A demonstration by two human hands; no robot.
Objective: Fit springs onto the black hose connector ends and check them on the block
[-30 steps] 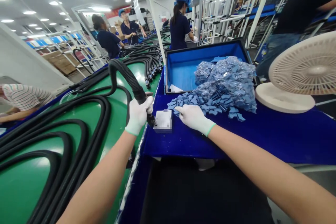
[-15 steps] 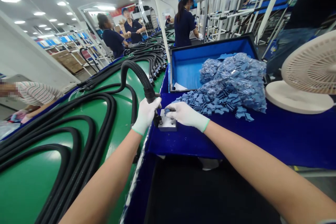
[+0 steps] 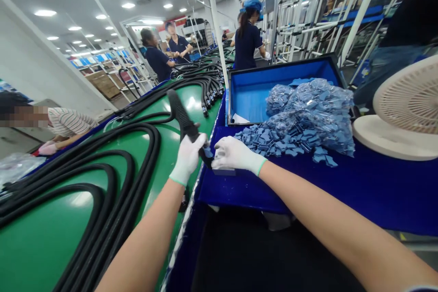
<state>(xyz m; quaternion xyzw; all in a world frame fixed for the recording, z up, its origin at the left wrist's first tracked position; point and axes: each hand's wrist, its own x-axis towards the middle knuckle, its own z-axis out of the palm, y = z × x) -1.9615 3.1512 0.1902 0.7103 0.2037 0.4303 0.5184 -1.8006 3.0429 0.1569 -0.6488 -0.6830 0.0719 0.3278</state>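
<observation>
My left hand (image 3: 188, 157), in a white glove with a green cuff, is closed around the end of a black corrugated hose (image 3: 183, 116). The hose arches up and away behind the fist. A small blue clip (image 3: 207, 151) shows on the hose end, just right of the left thumb. My right hand (image 3: 237, 155), gloved alike, has its fingers curled at the lower tip of the hose. What those fingers pinch is hidden. Under them lies a grey metal block (image 3: 224, 172), mostly covered by the hand, at the edge of the blue tabletop (image 3: 280, 187).
Loose blue clips (image 3: 285, 142) and clear bags (image 3: 318, 100) of them lie before a blue bin (image 3: 248, 98). A white fan (image 3: 410, 96) stands at right. Black hoses (image 3: 112, 182) cover the green table (image 3: 44, 246). Several people work further off.
The hose end has tilted and shifted left of the metal block, with a blue clip now showing on it. My right hand has moved down over the block. The view has swung slightly left.
</observation>
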